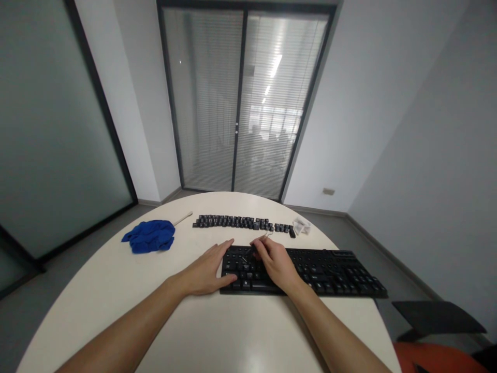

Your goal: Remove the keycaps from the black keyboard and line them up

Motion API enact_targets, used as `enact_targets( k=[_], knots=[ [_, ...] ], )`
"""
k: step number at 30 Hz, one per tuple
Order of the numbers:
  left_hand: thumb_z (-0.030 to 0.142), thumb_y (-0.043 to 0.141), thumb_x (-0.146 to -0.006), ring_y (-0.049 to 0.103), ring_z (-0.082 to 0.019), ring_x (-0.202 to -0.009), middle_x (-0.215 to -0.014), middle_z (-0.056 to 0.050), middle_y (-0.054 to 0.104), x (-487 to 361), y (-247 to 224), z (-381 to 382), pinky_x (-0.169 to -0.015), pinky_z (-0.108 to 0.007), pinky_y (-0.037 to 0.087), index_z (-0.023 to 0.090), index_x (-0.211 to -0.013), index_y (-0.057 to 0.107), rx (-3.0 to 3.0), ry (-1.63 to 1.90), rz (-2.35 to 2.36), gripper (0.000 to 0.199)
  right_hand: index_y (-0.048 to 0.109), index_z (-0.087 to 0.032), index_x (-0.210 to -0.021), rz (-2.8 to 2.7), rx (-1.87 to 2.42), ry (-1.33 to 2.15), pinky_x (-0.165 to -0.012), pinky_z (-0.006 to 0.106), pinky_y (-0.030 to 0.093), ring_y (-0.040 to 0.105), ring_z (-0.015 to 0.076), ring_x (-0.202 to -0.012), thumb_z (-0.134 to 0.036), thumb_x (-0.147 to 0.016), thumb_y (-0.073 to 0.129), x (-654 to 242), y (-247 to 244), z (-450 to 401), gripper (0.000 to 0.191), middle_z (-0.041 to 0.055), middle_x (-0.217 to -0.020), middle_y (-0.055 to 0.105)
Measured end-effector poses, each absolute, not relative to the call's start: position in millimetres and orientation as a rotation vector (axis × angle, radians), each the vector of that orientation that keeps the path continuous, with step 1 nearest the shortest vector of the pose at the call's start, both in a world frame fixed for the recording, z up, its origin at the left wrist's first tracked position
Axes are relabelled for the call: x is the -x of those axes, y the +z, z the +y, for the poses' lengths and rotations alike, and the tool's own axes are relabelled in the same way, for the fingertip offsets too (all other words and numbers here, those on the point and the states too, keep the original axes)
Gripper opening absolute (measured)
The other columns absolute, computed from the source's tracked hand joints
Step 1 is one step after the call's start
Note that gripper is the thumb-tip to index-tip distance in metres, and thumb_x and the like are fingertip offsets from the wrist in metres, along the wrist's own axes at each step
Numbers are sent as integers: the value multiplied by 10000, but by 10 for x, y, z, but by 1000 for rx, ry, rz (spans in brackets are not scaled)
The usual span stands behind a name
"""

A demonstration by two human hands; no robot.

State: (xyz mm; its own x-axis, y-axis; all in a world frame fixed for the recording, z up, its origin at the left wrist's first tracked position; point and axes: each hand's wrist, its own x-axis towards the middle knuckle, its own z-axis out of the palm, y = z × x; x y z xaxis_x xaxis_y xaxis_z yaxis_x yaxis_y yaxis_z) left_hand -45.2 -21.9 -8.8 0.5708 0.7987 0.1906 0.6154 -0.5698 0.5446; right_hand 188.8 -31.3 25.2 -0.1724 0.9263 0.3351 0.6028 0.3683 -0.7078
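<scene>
a black keyboard [310, 269] lies long and flat on the near half of the round white desk [217, 331], running from the middle out toward the right edge; its left part shows gaps where keys look pulled off, though the detail there is too small to be sure; most of the right part carries its dark keys in rows.

the left hand [207, 269] lies palm down at the keyboard's left end, forearm coming in from the lower left; its fingers are pressed together and stretched forward along the keyboard's left edge, the thumb touching the front corner; it holds nothing.

the right hand [274, 261] rests on the keyboard's left-middle part, wrist angled in from the lower right; its fingers are curled and pinching a thin, pale tool [261, 240] whose tip points down at the keys; what kind of tool it is cannot be told.

behind the keyboard a row of loose black keycaps [243, 223] lies in a line on the desk; just beside its right end sits a small clear bag [302, 226]; well to the left lies a crumpled blue cloth [149, 235], with a pale stick [182, 218] just beside it.
</scene>
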Motion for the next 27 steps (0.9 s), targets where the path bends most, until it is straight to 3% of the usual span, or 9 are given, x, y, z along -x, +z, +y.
enact_targets(
  k=[5, 12, 16, 20, 27],
  knots=[
    [428, 621, -838, 328, -309, -1410, -1542, -162, 334, 442, -123, -209, -1169, -503, 260, 171, -1516, 223, -2414, 635, 1090, 826, 704, -202, -1018, -1949, 1105, 660, -822, 262, 470, 657, 170, -838, -395, -978, 462, -1762, 241, -393, 313, 36, -911, 720],
    [458, 604, -850, 324, -314, -1411, -1545, -172, 319, 460, -192, -166, -1167, -499, 271, 165, -1511, 221, -2441, 633, 1065, 818, 715, -189, -1018, -1937, 1071, 785, -792, 275, 479, 655, 180, -816, -440, -979, 449, -1789, 162, -336, 367, 49, -892, 716],
    [402, 621, -837, 355, -312, -1391, -1523, -155, 365, 469, -176, -165, -1161, -497, 287, 181, -1494, 268, -2414, 671, 1034, 778, 706, -186, -979, -1886, 1115, 745, -755, 275, 471, 634, 178, -779, -445, -970, 458, -1805, 159, -337, 359, 39, -842, 698],
    [305, 621, -823, 399, -314, -1363, -1507, -135, 400, 498, -169, -141, -1145, -504, 312, 204, -1476, 311, -2352, 715, 967, 729, 631, -204, -1102, -1865, 1177, 678, -645, 255, 436, 572, 151, -637, -396, -964, 477, -1778, 173, -369, 283, -15, -688, 613],
    [229, 570, -859, 362, -294, -1388, -1492, -131, 415, 476, -175, -136, -1157, -512, 277, 216, -1421, 383, -2364, 829, 895, 592, 573, -198, -916, -1839, 1156, 749, -646, 251, 423, 581, 145, -635, -431, -960, 481, -1769, 212, -381, 254, -20, -663, 611]
  ],
)
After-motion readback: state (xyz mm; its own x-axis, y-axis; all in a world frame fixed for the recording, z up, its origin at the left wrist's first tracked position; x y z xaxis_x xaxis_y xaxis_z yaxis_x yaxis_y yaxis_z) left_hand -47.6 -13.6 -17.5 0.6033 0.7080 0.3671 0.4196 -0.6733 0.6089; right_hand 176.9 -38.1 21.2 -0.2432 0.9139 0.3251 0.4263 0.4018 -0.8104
